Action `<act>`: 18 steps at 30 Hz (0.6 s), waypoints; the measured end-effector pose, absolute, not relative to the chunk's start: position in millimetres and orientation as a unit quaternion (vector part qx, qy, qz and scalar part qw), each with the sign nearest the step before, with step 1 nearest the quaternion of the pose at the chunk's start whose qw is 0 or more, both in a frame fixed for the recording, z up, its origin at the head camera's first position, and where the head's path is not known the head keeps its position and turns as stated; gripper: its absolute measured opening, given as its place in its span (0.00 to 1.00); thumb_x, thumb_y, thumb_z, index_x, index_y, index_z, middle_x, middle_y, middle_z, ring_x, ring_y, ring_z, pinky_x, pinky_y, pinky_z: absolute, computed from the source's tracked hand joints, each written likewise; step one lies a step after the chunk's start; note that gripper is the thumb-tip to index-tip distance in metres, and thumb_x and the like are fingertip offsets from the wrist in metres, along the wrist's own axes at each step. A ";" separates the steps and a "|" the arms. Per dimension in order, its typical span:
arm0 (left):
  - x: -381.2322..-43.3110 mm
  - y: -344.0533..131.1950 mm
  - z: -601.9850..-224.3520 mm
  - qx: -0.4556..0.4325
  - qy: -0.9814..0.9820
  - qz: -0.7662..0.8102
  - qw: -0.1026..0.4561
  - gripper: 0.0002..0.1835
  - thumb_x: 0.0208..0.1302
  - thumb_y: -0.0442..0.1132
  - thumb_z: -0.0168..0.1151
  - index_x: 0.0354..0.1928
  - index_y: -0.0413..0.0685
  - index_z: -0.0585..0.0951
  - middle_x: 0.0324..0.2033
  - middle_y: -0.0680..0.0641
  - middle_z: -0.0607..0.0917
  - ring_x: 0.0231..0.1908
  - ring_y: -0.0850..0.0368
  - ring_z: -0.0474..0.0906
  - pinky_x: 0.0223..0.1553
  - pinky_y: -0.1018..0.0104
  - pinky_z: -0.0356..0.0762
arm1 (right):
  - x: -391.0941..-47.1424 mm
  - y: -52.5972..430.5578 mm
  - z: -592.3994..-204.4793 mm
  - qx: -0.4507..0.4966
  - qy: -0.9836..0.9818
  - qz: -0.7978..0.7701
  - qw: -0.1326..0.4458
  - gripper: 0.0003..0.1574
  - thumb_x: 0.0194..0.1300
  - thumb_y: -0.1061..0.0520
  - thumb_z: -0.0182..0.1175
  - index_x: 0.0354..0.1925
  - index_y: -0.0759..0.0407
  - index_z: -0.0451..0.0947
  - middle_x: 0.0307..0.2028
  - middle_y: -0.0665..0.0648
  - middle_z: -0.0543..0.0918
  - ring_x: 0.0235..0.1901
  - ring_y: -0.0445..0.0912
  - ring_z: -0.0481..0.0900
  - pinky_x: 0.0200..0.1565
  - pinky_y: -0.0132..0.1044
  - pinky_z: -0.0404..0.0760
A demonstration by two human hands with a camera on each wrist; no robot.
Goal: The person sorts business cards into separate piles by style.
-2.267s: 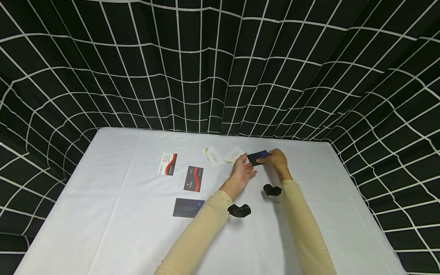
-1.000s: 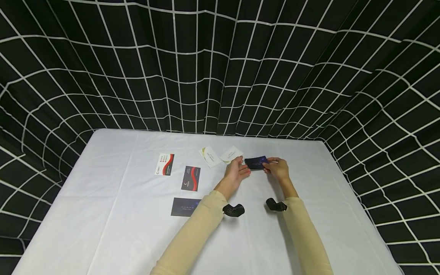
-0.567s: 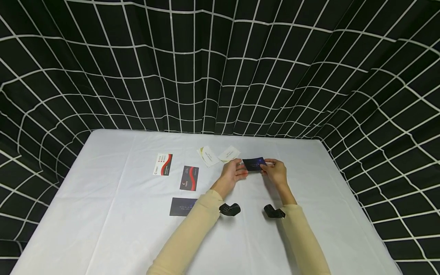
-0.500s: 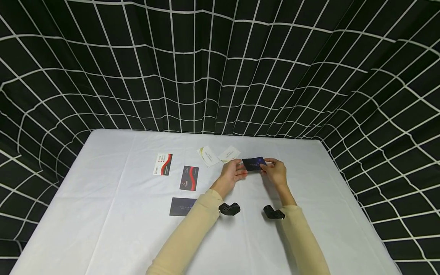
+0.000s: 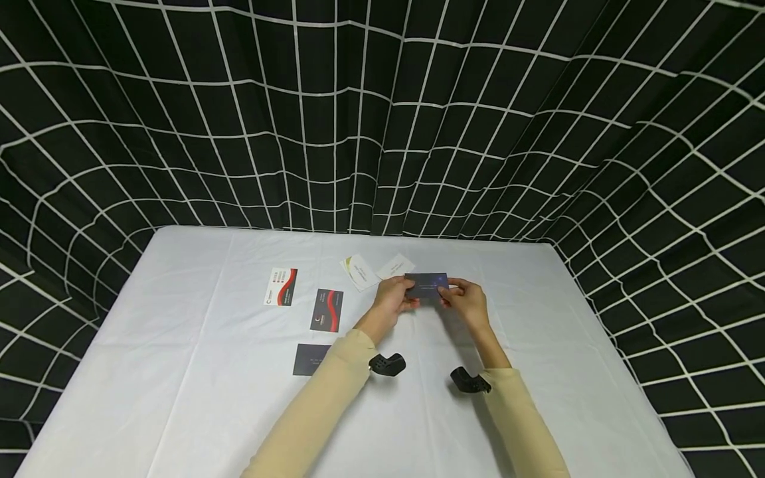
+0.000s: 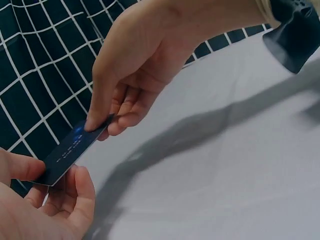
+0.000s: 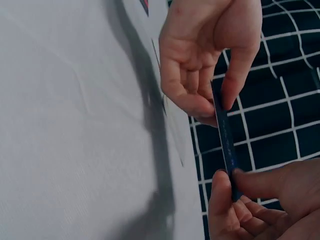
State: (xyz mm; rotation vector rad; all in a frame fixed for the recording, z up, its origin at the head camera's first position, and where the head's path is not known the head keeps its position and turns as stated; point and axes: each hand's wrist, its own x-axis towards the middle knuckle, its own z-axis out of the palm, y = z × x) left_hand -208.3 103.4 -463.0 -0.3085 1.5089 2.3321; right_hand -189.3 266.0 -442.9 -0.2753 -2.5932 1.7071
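Observation:
A dark blue business card (image 5: 427, 285) with small pale print is held above the white table between both hands. My left hand (image 5: 390, 299) pinches its left end, thumb on top and fingers beneath. At the other end, my right hand (image 5: 469, 304) pinches it the same way. In the left wrist view, the card (image 6: 67, 152) spans the gap between the two thumbs. The right wrist view catches the card (image 7: 226, 142) nearly edge-on; whether more cards lie under it, I cannot tell.
White-and-gold cards (image 5: 360, 271) lie just behind the left hand. Further left are a white card with a red wave (image 5: 281, 287) and a dark card with a red wave (image 5: 327, 310). A dark card (image 5: 308, 359) is partly hidden by the left sleeve.
The card has come leftward and levelled out in the right hand's grip. The left hand's thumb, earlier beside the card's left edge, now presses on top of it.

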 end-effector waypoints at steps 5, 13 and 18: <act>-206.3 87.3 -461.4 -0.077 0.540 0.821 0.169 0.19 0.69 0.26 0.51 0.60 0.22 0.70 0.41 0.37 0.81 0.34 0.52 0.82 0.46 0.55 0.83 | -183.1 258.3 -445.2 -0.076 -0.815 0.574 -0.020 0.24 0.68 0.70 0.57 0.58 0.82 0.68 0.28 0.64 0.85 0.23 0.39 0.83 0.32 0.30 0.84; -197.6 60.8 -463.4 -0.079 0.542 0.820 0.168 0.22 0.67 0.26 0.54 0.62 0.23 0.69 0.47 0.33 0.80 0.32 0.57 0.81 0.42 0.57 0.84 | -170.4 243.5 -441.7 -0.054 -0.799 0.596 -0.057 0.25 0.67 0.71 0.56 0.59 0.83 0.65 0.29 0.64 0.85 0.23 0.39 0.83 0.32 0.29 0.84; -188.5 43.3 -457.6 -0.076 0.552 0.815 0.162 0.21 0.66 0.25 0.55 0.60 0.22 0.69 0.38 0.39 0.81 0.30 0.59 0.81 0.36 0.63 0.83 | -163.9 232.0 -438.2 -0.053 -0.799 0.597 -0.057 0.24 0.64 0.73 0.59 0.58 0.81 0.69 0.30 0.60 0.84 0.26 0.39 0.83 0.35 0.31 0.84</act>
